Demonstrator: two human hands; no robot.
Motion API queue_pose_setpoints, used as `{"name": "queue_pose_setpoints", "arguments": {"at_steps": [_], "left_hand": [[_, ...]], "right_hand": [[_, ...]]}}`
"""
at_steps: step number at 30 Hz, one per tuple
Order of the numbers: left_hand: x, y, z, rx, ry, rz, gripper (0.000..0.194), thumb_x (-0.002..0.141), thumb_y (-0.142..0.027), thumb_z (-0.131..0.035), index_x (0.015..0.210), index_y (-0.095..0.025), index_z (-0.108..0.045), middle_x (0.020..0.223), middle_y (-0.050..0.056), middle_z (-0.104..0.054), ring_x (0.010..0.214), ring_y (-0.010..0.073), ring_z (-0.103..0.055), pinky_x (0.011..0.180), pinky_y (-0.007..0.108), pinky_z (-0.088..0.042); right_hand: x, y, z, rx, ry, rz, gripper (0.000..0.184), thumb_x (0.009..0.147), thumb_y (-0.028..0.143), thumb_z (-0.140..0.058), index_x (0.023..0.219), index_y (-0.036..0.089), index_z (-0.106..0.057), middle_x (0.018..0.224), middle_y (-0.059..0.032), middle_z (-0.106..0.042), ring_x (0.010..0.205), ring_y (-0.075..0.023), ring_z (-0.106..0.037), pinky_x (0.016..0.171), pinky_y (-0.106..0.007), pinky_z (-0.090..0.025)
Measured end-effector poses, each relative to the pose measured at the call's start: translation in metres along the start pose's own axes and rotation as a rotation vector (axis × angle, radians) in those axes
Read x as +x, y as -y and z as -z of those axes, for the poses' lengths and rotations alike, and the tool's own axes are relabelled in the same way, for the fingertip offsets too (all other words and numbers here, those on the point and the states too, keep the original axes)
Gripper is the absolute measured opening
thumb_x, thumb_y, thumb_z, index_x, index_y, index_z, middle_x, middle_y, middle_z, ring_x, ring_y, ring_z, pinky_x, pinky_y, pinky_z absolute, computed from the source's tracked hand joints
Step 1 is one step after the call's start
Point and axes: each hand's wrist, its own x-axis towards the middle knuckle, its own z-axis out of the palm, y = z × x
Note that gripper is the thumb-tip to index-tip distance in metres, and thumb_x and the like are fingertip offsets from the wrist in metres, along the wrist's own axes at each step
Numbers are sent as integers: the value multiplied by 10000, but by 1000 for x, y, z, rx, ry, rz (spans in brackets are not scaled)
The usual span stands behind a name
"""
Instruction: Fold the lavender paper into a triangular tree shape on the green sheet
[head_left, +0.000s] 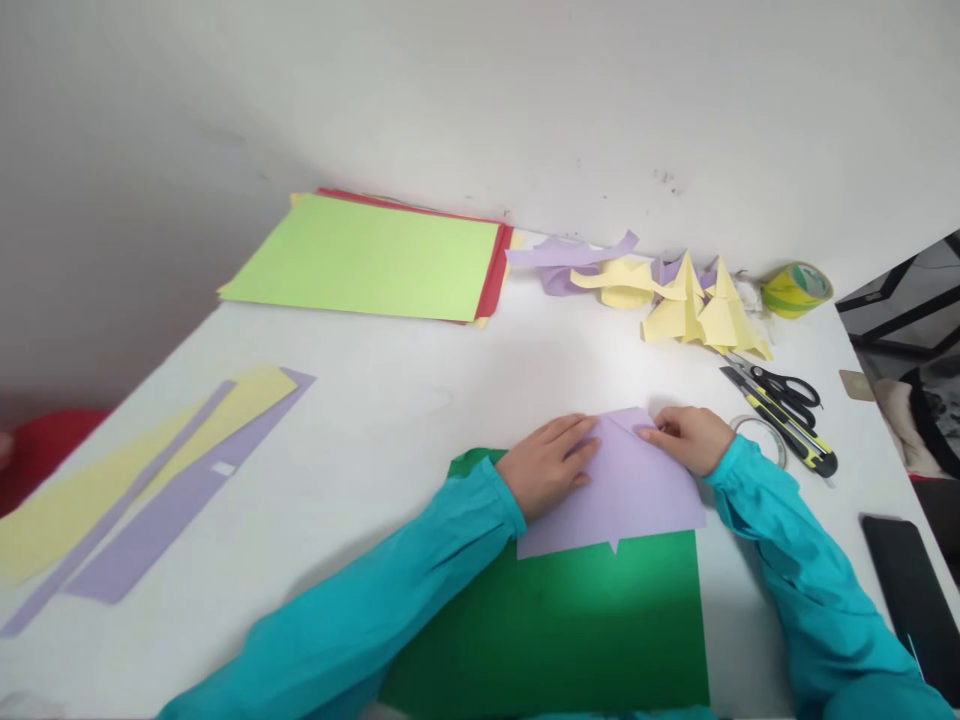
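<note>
A purple paper [626, 495], folded to a point at its far end, lies on a dark green sheet [570, 625] on the white table [390, 410]. My left hand [546, 463] rests flat on the purple paper's left fold, fingers stretched out. My right hand [690, 436] has its fingers curled and pinches the right flap near the tip. Both arms wear teal sleeves.
A stack of light green, red and yellow sheets [367, 258] lies far left. Yellow and purple strips [150, 480] lie at the left edge. Folded yellow shapes and purple scraps [675, 295], tape roll [796, 288], scissors [784, 385], a utility knife [784, 428] and a black phone [911, 590] sit right.
</note>
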Motion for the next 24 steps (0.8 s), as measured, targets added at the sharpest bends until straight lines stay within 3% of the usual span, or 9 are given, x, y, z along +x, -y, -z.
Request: {"name": "queue_pose_setpoints", "arguments": {"at_steps": [3, 11, 16, 21, 24], "left_hand": [[-1, 9, -3, -7, -17, -83, 335, 931, -314, -520, 1139, -58, -581, 1267, 221, -562, 1232, 299, -493, 1000, 455, -469], [2, 1, 3, 178, -82, -90, 275, 966, -217, -433, 1105, -50, -601, 1175, 199, -627, 1080, 271, -599, 886, 413, -519], [4, -7, 6, 194, 24, -15, 439, 922, -405, -517, 1185, -59, -581, 1245, 226, -578, 1124, 324, -568, 920, 458, -485], [5, -13, 0, 103, 109, 11, 436, 925, -330, -514, 1252, -43, -539, 1368, 202, -489, 1302, 341, -407, 1053, 479, -371], [6, -16, -1, -6, 162, 3, 518, 891, -405, -558, 1317, -116, -504, 1412, 176, -446, 1325, 373, -356, 1056, 538, -342]], "right_hand": [[7, -1, -5, 105, -39, -58, 259, 807, 463, -579, 757, 210, -603, 596, 21, -616, 557, -138, -554, 538, -254, -371], [9, 6, -13, -24, -129, -104, 208, 726, 338, -693, 689, 222, -525, 622, 32, -600, 589, -139, -544, 570, -256, -361], [7, 6, -18, 1, -192, -90, 195, 734, 335, -672, 702, 225, -515, 643, 25, -614, 605, -144, -563, 584, -260, -381], [5, 5, -28, 102, -319, -78, 167, 707, 334, -654, 691, 229, -525, 617, 35, -610, 585, -142, -569, 589, -267, -418], [4, 4, -31, 158, -366, -65, 133, 695, 335, -639, 717, 230, -559, 623, 31, -628, 575, -142, -570, 587, -273, -435]]}}
